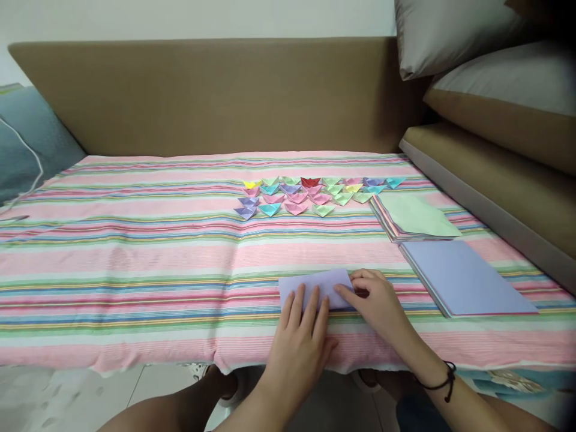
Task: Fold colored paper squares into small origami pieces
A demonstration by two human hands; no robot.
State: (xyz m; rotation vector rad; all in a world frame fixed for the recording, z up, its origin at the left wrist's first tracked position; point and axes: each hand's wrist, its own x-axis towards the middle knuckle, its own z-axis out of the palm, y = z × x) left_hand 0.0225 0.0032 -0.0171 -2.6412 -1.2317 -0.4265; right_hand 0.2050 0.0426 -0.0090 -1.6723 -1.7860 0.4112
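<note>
While pressing lavender paper rectangle [332, 279] flat under bare, finger-spread left hand [300, 336], pinched right end in bare right hand [378, 302]; judged light, crisp, crease-prone, best held by edges.

Place: home | striped cloth [135, 258] | brown backrest [234, 96] | piled cushions [504, 114]

Paper [323, 278] lt purple; cloth [135, 258] striped pink, grn, blue, yel, wht; boats [296, 209] multi-col, 1 dk red.

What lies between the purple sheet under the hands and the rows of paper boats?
In the head view, only striped cloth shows between the purple sheet and the paper boats.
</note>
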